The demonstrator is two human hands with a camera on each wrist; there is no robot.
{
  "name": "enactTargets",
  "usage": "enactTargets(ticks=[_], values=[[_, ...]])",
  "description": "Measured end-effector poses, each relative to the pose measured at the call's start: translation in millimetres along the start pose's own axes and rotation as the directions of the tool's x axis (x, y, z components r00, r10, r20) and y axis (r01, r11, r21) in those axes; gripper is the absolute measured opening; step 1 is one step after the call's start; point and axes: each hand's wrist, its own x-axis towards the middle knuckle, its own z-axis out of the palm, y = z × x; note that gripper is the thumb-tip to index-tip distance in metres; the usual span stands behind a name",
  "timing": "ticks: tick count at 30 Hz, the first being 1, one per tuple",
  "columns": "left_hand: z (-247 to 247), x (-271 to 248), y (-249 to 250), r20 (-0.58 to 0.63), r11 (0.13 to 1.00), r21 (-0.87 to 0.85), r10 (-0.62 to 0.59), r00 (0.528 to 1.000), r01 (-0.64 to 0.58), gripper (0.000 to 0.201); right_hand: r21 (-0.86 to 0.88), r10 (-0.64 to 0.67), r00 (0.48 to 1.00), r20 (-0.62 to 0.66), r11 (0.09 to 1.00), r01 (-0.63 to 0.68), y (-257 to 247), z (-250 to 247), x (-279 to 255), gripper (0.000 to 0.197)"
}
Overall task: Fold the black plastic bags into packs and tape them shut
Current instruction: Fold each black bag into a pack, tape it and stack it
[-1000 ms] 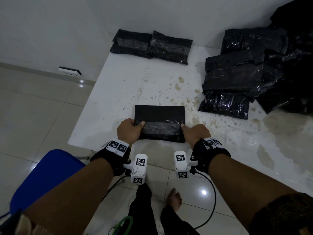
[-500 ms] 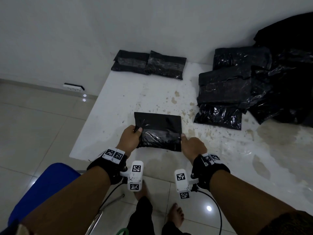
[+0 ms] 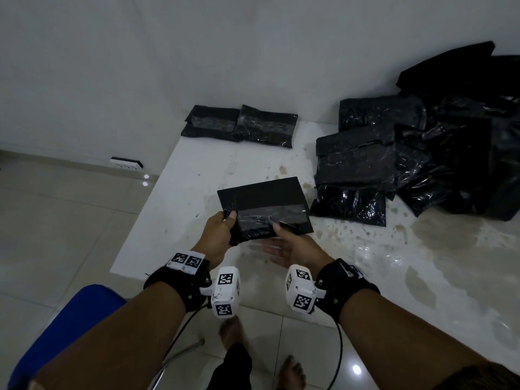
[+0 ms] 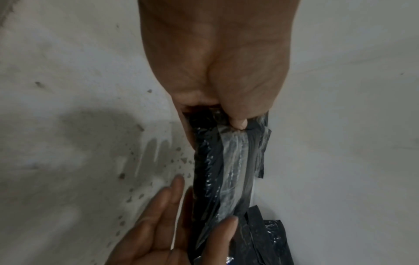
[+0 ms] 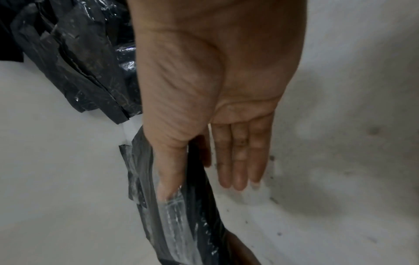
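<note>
A folded black pack (image 3: 264, 204) with a clear tape strip across it is held tilted just above the white table (image 3: 197, 164), near its front left corner. My left hand (image 3: 222, 229) grips the pack's left end, thumb on top; the left wrist view shows this hand (image 4: 226, 114) pinching the pack (image 4: 229, 170). My right hand (image 3: 278, 246) is palm up at the near edge. Its thumb rests on the tape, and the fingers (image 5: 235, 161) lie straight beside the pack (image 5: 176, 215).
Two taped packs (image 3: 239, 126) lie at the table's back left by the wall. A pile of black bags (image 3: 394, 153) fills the back right. The tabletop is stained and wet. A blue chair (image 3: 64, 319) stands below left, and a power strip (image 3: 126, 163) lies on the floor.
The pack has come up off the table and tilted. My right hand left the pack's right end and now lies palm up under its near edge, fingers straightened.
</note>
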Motion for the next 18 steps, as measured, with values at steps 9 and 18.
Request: enactTargets(ticks=[9, 18], values=[[-15, 11, 37, -0.012, 0.998, 0.011, 0.06, 0.998, -0.059, 0.024, 0.229, -0.066, 0.996, -0.061, 0.97, 0.079, -21, 27, 33, 0.012], [-107, 67, 70, -0.159, 0.989, 0.111, -0.074, 0.984, 0.092, 0.022, 0.289, -0.022, 0.991, -0.134, 0.955, 0.06, -58, 118, 123, 0.012]])
